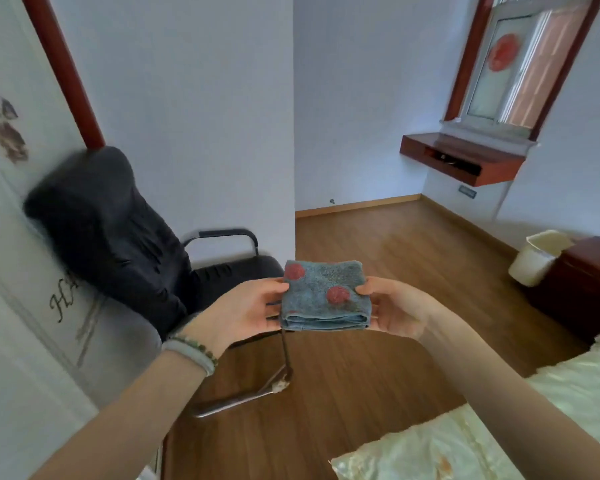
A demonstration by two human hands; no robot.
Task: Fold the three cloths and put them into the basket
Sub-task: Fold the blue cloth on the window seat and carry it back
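Note:
A blue-grey cloth with red dots (321, 292) is folded into a small thick square and held in the air over the wooden floor. My left hand (243, 311) grips its left edge, thumb on top. My right hand (394, 310) grips its right edge the same way. The folded layers face me along the near edge. No other cloth shows. A pale bin-like container (537, 258) stands at the far right; I cannot tell if it is the basket.
A black office chair (125, 237) stands at the left, its metal base (243, 398) reaching under the cloth. A pale green bedspread (499, 431) fills the lower right. A dark wooden cabinet (582, 285) stands at the right, and a wall shelf (461, 157) hangs under the window.

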